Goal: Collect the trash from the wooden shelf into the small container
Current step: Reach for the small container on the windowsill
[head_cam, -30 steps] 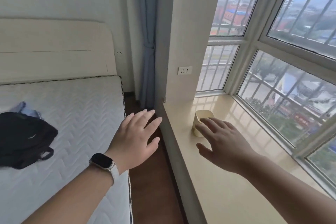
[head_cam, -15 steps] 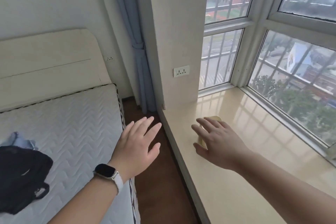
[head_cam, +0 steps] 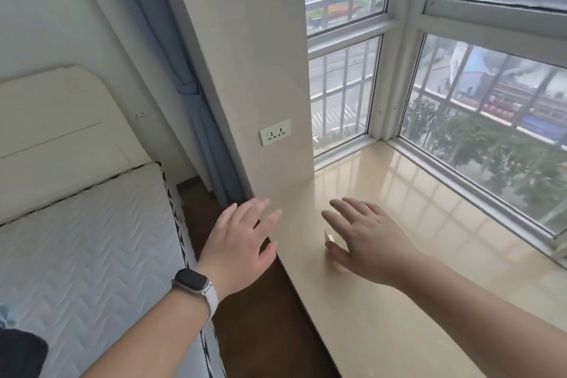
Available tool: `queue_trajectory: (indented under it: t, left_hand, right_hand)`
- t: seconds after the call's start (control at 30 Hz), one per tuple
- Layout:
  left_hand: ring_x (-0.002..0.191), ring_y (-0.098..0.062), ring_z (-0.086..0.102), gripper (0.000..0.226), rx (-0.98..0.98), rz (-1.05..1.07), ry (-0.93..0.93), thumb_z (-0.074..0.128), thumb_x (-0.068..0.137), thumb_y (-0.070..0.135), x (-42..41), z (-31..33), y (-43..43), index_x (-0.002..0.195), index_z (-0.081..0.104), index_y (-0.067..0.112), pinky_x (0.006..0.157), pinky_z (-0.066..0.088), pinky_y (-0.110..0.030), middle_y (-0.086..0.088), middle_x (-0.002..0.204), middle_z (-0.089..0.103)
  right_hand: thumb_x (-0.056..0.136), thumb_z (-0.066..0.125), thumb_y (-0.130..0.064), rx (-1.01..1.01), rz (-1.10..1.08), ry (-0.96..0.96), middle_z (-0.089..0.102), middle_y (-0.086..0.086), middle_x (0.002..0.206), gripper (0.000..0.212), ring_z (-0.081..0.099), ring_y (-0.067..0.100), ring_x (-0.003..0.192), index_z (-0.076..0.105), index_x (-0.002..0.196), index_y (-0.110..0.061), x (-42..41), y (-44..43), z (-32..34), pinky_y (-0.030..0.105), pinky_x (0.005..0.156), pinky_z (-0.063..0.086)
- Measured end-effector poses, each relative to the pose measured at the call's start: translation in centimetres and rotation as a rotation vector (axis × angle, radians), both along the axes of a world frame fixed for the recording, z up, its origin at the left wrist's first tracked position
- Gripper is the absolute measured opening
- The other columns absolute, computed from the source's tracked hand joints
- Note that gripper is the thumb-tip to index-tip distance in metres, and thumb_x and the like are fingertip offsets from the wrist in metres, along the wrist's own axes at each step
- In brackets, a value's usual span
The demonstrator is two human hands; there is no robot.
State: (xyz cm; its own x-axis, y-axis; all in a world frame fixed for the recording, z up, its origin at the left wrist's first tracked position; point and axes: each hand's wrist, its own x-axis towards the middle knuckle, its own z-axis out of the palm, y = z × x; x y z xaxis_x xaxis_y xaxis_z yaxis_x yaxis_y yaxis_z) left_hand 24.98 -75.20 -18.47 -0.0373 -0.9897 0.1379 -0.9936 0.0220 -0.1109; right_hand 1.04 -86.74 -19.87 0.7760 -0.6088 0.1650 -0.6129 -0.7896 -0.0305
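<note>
A small cream container (head_cam: pixel 330 238) stands on the glossy beige window ledge (head_cam: pixel 383 301); only a sliver of its rim and side shows. My right hand (head_cam: pixel 365 239) hovers right over it with fingers spread, hiding most of it, and I cannot tell whether the palm touches it. My left hand (head_cam: pixel 242 244), with a dark smartwatch on a white band at the wrist, floats open above the gap between bed and ledge, holding nothing. No trash or wooden shelf is in view.
A bed with a white quilted mattress (head_cam: pixel 86 248) and cream headboard lies to the left, a black bag (head_cam: pixel 18 356) at its lower corner. Dark floor runs between bed and ledge. A blue curtain (head_cam: pixel 196 95), a wall socket (head_cam: pixel 275 132) and barred windows stand behind.
My view has swung right and closer to the ledge. My right hand has come down over the container, covering nearly all of it. The left hand has kept pace, still open.
</note>
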Motion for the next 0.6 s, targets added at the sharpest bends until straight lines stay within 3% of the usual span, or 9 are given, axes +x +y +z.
queue_trajectory:
  t: [0.2,0.43,0.53,0.6]
  left_hand:
    - [0.12,-0.032,0.068,0.054,0.054,-0.17,0.007,0.046,0.086,0.042,2.6,-2.3,-7.1,0.128,0.071,0.018,0.102,0.053,-0.053,-0.011,0.132,0.07]
    - [0.106,-0.031,0.072,0.049,0.048,-0.367,0.158,0.048,0.081,0.041,7.0,-5.0,-16.1,0.123,0.058,0.019,0.085,0.06,-0.045,-0.01,0.12,0.073]
    - [0.103,-0.03,0.072,0.048,0.169,-0.409,0.201,0.048,0.078,0.043,8.0,-7.0,-19.2,0.12,0.059,0.021,0.08,0.062,-0.044,-0.009,0.117,0.074]
    - [0.108,-0.03,0.071,0.052,0.236,-0.414,0.271,0.047,0.081,0.045,8.2,-9.2,-20.6,0.123,0.065,0.021,0.085,0.06,-0.045,-0.006,0.123,0.072]
  right_hand:
    - [0.083,0.045,-0.05,0.058,-0.131,0.075,0.062,0.005,0.123,0.049,0.057,0.029,0.115,0.06,0.116,-0.018,1.8,-2.8,-2.1,0.041,0.092,0.05]
    - [0.082,0.044,-0.052,0.143,-0.414,0.144,0.065,0.004,0.123,0.049,0.062,0.026,0.11,0.063,0.114,-0.021,4.7,-5.6,-3.5,0.037,0.087,0.053]
    - [0.081,0.043,-0.054,0.197,-0.557,0.191,0.065,0.004,0.122,0.05,0.064,0.025,0.108,0.064,0.115,-0.023,5.0,-6.6,-4.4,0.037,0.085,0.053]
    - [0.083,0.039,-0.056,0.259,-0.668,0.161,0.062,0.004,0.128,0.055,0.062,0.027,0.115,0.062,0.121,-0.023,5.1,-6.6,-5.1,0.04,0.091,0.051]
